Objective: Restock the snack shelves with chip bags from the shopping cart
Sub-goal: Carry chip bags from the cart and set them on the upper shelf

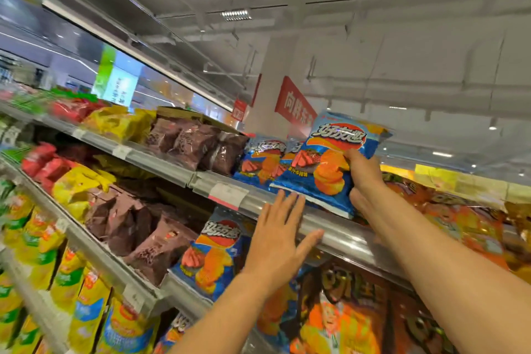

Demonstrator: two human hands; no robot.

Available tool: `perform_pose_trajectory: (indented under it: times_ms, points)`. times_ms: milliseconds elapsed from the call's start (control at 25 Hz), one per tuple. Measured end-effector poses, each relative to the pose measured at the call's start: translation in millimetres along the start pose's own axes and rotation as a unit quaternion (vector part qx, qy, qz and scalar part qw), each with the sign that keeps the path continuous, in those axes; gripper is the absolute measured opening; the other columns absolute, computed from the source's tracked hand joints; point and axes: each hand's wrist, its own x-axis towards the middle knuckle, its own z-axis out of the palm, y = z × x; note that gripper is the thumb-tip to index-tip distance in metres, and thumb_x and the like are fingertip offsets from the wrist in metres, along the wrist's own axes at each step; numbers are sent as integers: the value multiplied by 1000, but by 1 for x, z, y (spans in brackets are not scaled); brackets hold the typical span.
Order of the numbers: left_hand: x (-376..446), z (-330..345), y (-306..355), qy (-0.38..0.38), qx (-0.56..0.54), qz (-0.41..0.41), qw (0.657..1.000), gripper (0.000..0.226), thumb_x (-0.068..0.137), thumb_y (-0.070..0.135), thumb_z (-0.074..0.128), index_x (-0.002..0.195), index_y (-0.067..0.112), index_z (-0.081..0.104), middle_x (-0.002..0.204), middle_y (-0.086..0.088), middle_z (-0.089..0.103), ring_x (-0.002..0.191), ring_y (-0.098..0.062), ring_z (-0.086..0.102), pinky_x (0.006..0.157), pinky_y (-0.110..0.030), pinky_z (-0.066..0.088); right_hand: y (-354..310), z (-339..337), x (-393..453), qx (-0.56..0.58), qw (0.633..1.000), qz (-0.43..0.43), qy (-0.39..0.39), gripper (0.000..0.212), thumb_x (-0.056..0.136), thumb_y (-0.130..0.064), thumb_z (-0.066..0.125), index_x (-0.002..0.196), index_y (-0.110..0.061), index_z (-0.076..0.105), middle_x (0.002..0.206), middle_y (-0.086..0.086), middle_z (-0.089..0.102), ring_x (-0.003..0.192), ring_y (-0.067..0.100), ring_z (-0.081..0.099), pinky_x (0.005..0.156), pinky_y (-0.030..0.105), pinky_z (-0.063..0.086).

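Looks light and puffy, that blue chip bag [324,164]; mostly air inside, so soft to squeeze and crinkly, and probably slick on that glossy film; contents fragile, so best not crushed; best taken by an edge or a lower corner rather than the belly.

Held right now by the right hand [363,181], fingers and thumb curled round the bag's lower right side, thumb on the front; tilted a bit, bottom edge sitting at the lip of the top shelf [339,227], in front of 2 or so matching blue bags [260,161] already up there.

Left hand [280,241] empty, fingers straight and spread, hovering in front of the shelf's front rail just below the bag; touching the rail or not, can't tell.

Bright blue pack, orange ridged chips and red meat slices printed on the front, silvery-blue lettering across an orange swoosh up top; brown bags [198,144] just left of that slot.
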Motion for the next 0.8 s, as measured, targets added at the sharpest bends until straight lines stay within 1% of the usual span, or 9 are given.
perform_pose_trajectory:
  times_ms: [120,200,280,360,440,560,600,680,800]
  points:
    - [-1,1,1,6,-7,-7,1000,86,94,78,18,162,27,3,169,14,-2,152,-1,-18,126,-34,-9,27,18,10,-27,999,34,33,48,87,0,59,133,-3,49,111,15,62,96,26,62,70,31,51]
    - [-1,1,1,10,-13,-7,1000,86,93,78,17,162,29,3,169,13,-2,152,-2,-18,125,-33,-10,41,25,15,-51,995,79,-14,50,89,2,61,137,-1,49,119,18,63,97,31,64,75,37,54]
    - [-1,3,0,17,-12,-4,1000,84,95,77,17,162,30,3,169,14,-3,151,-1,-20,126,-34,-9,43,29,19,-61,990,105,-67,48,91,2,62,138,-1,50,121,19,65,94,30,66,79,42,56]
    - [-2,4,0,22,-13,-2,1000,82,96,76,19,162,29,5,169,14,-2,151,0,-21,126,-35,-8,40,30,18,-94,987,102,-79,40,93,0,63,132,-2,57,118,18,67,82,25,65,67,35,55]
    - [-2,5,0,25,-13,-2,1000,81,97,75,20,162,29,6,169,14,-1,151,0,-20,126,-35,-8,38,29,16,-150,980,87,-94,35,94,-4,66,128,-4,60,120,17,69,84,23,64,59,29,49]
    - [-2,5,0,23,-18,-5,1000,80,97,75,20,162,31,5,169,16,-2,151,2,-21,125,-33,-8,34,26,10,-185,970,94,-124,28,94,-10,68,122,-11,62,103,8,69,76,16,63,54,22,45]
    - [-2,5,0,24,-20,-6,1000,80,97,76,21,162,32,5,169,16,-2,150,2,-21,125,-33,-9,32,25,8,-195,968,102,-122,26,94,-13,69,119,-13,62,99,6,68,77,17,63,56,23,46]
    - [-2,5,0,24,-18,-7,1000,80,96,77,20,162,33,6,169,17,-2,150,3,-21,124,-32,-8,29,22,5,-219,960,121,-123,29,92,-20,71,119,-12,61,99,8,67,84,22,62,60,27,44]
    - [-1,4,-1,8,-12,-11,1000,80,96,76,19,162,33,4,169,17,-4,150,2,-21,126,-35,-5,22,16,-4,-232,954,144,-124,50,91,-32,72,132,-10,54,117,12,65,99,27,63,68,34,46]
